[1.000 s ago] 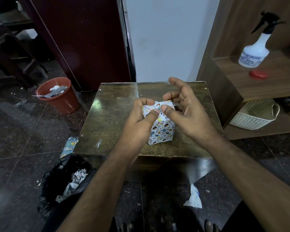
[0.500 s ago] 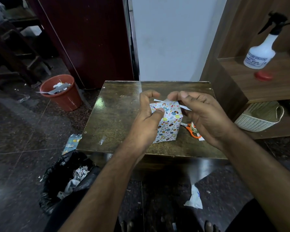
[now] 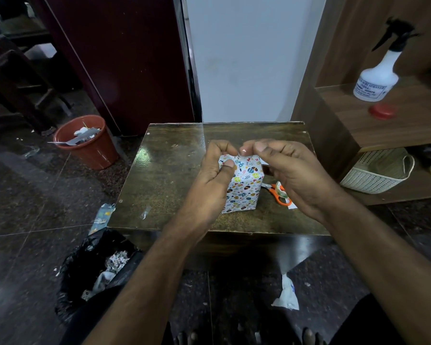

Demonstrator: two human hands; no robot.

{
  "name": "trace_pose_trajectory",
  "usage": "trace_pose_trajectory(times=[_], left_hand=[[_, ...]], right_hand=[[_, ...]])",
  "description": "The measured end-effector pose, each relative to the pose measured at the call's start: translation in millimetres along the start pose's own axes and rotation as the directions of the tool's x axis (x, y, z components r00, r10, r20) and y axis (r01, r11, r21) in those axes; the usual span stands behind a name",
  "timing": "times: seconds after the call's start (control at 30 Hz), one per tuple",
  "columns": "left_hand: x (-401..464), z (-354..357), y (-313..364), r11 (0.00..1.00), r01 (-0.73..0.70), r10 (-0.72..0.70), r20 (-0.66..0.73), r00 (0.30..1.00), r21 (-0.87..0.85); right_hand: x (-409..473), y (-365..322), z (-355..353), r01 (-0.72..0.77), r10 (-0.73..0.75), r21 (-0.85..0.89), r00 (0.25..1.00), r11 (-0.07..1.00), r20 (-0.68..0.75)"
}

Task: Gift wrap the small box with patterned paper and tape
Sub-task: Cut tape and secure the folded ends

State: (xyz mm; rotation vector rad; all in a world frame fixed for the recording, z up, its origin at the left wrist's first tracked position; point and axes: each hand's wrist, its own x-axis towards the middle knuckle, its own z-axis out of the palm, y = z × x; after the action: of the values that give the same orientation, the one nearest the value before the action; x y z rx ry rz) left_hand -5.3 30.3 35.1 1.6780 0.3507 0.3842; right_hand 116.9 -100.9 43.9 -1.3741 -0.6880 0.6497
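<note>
On the middle of the dark desk (image 3: 164, 170) we see the small box (image 3: 244, 188), already covered in patterned paper, standing upright. Our left hand (image 3: 215, 175) grips its top left corner, thumb pressed on the near face and fingers curled over the top. Our right hand (image 3: 291, 175) hovers at the top right edge with curled fingers; whether it pinches a strip of tape there we cannot tell, though a small glint shows between the two hands. Compared with half a second ago, the right hand has lifted slightly off the box top, uncovering more of the orange-handled scissors (image 3: 276, 192) and the tape roll (image 3: 281, 191) just beside the box. Farther out stand an orange bin (image 3: 90, 148) and a spray bottle (image 3: 376, 78).
</note>
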Motion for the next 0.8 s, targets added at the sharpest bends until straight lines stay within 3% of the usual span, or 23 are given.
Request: trace_pose_trajectory(times=[0.53,0.8], left_hand=[[0,3,-6,0.990,-0.038,0.045,-0.047,0.998,0.133],[-1,3,-6,0.982,-0.048,0.063,-0.078,0.995,0.182]], right_hand=[[3,7,-6,0.009,-0.014,-0.103,0.999,0.995,-0.045],[8,15,-8,0.114,-0.140,-0.267,0.987,0.957,-0.079]])
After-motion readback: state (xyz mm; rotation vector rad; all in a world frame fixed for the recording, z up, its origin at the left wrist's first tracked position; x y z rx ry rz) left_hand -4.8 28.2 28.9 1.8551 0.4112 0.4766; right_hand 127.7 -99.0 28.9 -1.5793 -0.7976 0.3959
